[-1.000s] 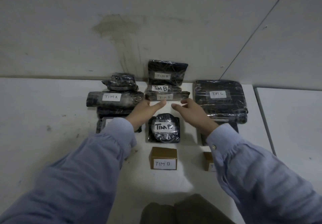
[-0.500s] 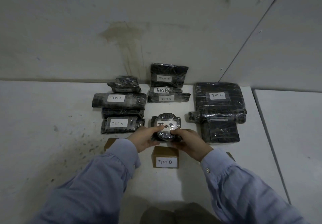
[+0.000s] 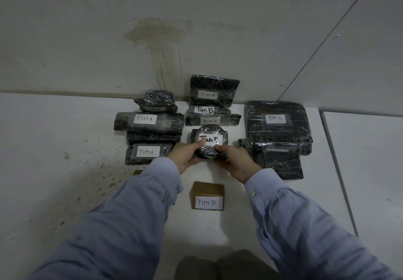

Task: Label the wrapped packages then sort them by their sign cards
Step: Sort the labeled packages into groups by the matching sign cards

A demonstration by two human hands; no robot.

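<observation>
Pinching grips of left hand (image 3: 185, 157) and right hand (image 3: 236, 164) hold the round package (image 3: 210, 132) behind the TIM B sign card (image 3: 207, 195), sorting seemingly almost done.

Looks like a bare packing/sorting spot, prob. a storeroom: stained wall (image 3: 152, 40), scuffed white surface (image 3: 54, 149), black wrapped pkgs (image 3: 261, 131) w/ TIM A/B/C labels (image 3: 145, 119) grouped behind a cardboard sign card (image 3: 207, 202).

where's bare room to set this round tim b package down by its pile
A bare strip lies between the round package, gripped by the left hand and right hand, and the TIM B sign card. The white surface left of the TIM A stack is bare and wide. Crowded: the TIM B pile back to the wall.
</observation>
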